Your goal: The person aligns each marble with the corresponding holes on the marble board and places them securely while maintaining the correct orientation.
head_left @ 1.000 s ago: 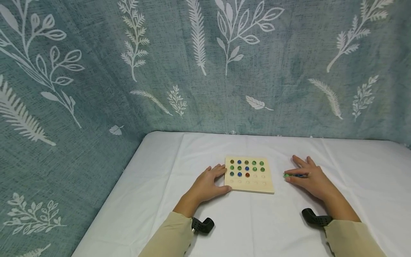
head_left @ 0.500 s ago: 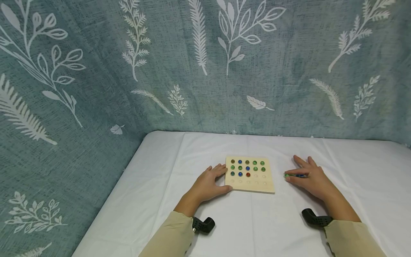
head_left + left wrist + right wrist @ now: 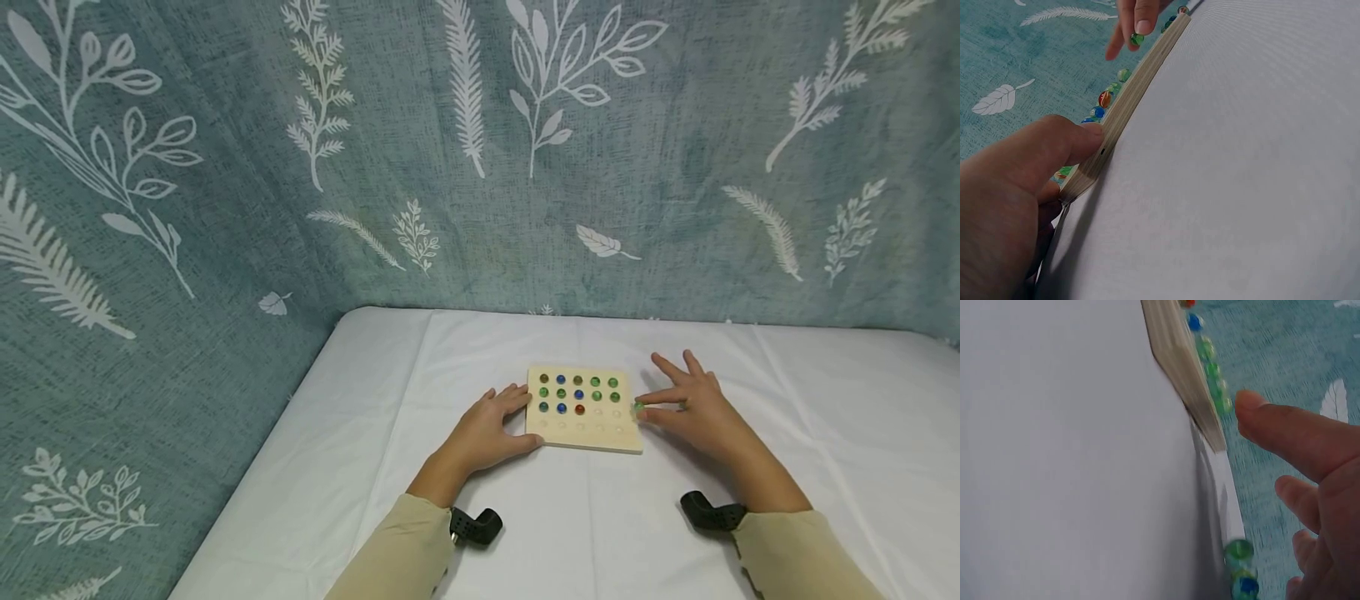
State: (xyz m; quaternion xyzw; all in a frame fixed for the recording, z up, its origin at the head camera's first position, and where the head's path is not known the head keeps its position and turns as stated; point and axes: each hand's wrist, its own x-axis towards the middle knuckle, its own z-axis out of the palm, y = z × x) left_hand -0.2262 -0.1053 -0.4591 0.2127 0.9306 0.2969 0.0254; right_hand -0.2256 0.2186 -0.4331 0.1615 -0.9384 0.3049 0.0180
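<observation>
A pale wooden board [image 3: 589, 437] with rows of round hollows lies on the white cloth. Green, blue and amber marbles fill its two far rows; the third row holds three, including a red one [image 3: 580, 409]. My left hand [image 3: 483, 429] rests at the board's left side, fingers along the edge and thumb touching the near corner. Between thumb and forefinger, my right hand [image 3: 697, 412] pinches a green marble [image 3: 1137, 39] beside the board's right edge, its other fingers spread. Under that hand, loose green [image 3: 1239, 550] and blue [image 3: 1247, 585] marbles show in the right wrist view.
White cloth [image 3: 480, 533] covers the table. A teal curtain [image 3: 660, 225] with white leaf prints hangs behind the far edge and along the left. Black wrist cameras sit on the left wrist [image 3: 476, 527] and right wrist [image 3: 712, 512].
My right hand has moved left from the loose marbles to the board's right edge, carrying a green marble. The left hand and the board stay in place.
</observation>
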